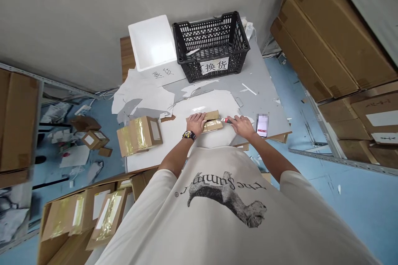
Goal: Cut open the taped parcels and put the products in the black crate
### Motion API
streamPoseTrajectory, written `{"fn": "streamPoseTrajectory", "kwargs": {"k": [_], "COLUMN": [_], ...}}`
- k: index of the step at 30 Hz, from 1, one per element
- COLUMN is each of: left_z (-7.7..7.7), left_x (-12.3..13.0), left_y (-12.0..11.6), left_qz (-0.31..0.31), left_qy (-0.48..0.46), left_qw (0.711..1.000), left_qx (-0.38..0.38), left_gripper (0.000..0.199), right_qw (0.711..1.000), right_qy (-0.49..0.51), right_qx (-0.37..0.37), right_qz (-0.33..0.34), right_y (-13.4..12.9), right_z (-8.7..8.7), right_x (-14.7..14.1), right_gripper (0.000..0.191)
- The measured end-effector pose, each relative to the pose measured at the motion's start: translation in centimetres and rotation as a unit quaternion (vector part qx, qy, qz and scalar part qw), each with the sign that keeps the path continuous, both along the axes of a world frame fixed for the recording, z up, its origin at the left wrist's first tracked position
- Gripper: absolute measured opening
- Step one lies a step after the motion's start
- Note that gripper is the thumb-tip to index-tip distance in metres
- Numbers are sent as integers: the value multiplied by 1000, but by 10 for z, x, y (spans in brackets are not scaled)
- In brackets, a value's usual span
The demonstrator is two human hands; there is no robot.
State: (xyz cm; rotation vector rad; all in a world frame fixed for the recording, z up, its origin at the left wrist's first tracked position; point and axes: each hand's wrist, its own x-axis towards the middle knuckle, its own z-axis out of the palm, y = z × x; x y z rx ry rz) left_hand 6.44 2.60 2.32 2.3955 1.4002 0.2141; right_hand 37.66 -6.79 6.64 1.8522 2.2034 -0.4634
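On the near part of the grey table (265, 91), a small brown cardboard box with shiny clear tape (213, 125) lies on a white sheet (228, 101), close to the person's body, where both hands can reach it easily. The left hand (195, 124), with a dark, yellow-marked watch (189, 134) at its wrist, lies over the box's left end; its placing would probably keep the light cardboard from sliding or turning. Whether its fingers grip the sides or merely press, I cannot tell.

The right hand (243, 126) is closed around a red-and-black-handled cutter (228, 120), whose tip points leftward at the box, near the lengthwise seam. Holding it low and almost level likely keeps the blade shallow and easy to guide, with the left hand's fingers a little way from the tip.

To the left, a larger brown cardboard box with glossy tape (137, 136) sits at the table's edge, beside torn white paper (139, 87), out of the hands' way. A black perforated plastic crate (193, 70) and a white foam box (178, 73) stand side by side at the back, their handwritten characters facing the person, presumably for easy reading. A lit smartphone (262, 126) lies right of the right hand, within reach.
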Motion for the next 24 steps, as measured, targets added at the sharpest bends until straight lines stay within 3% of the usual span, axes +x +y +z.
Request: {"fn": "streamPoseTrajectory", "kwargs": {"k": [8, 14, 19, 22, 24], "left_z": [0, 3, 4, 2, 1], "left_x": [3, 1, 1, 0, -2], "left_y": [-3, -2, -6, -8, -8], "left_qz": [18, 21, 18, 12, 0], "left_qy": [-13, -23, -35, -39, -38], "left_qw": [1000, 999, 999, 999, 999], "left_qx": [-9, -7, 5, 11, 15], "left_gripper": [60, 59, 59, 59, 63], "right_qw": [998, 999, 994, 975, 947], "right_qy": [25, 36, 99, 174, 236], "right_qx": [-19, 10, 6, 21, 37], "right_qz": [-51, -27, -51, -139, -214], "right_y": [27, 42, 13, -15, -31], "right_z": [16, 23, 8, -12, -25], "right_x": [4, 18, 33, 43, 45], "right_gripper": [59, 58, 53, 53, 51]}}
